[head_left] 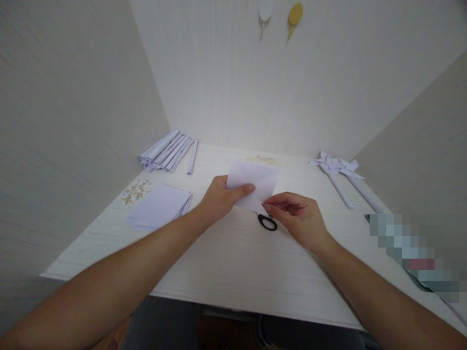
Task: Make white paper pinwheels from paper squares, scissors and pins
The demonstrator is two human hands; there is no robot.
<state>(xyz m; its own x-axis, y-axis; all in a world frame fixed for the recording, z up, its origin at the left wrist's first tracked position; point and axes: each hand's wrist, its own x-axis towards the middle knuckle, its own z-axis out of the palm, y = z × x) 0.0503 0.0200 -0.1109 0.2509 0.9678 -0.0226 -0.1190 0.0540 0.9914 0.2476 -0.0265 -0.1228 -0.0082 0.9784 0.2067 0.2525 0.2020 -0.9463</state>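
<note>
My left hand (224, 197) grips a white square of paper (251, 175) by its left side, thumb on top. Crease lines run across the sheet. At its lower right corner, my right hand (297, 214) pinches the paper's edge between thumb and fingertips. Below the sheet lies a pair of scissors with a black handle loop (268, 222); their blades are hidden under the paper and my hand. To the left rests a stack of white paper sheets (156, 206).
Rolled paper tubes (166, 151) are piled at the back left, with one tube (192, 158) apart. Small pins (135, 192) lie near the left wall. Paper pinwheels on sticks (337, 167) lie at the back right, near a blurred object (404, 248). Two hooks (295, 14) hang on the wall.
</note>
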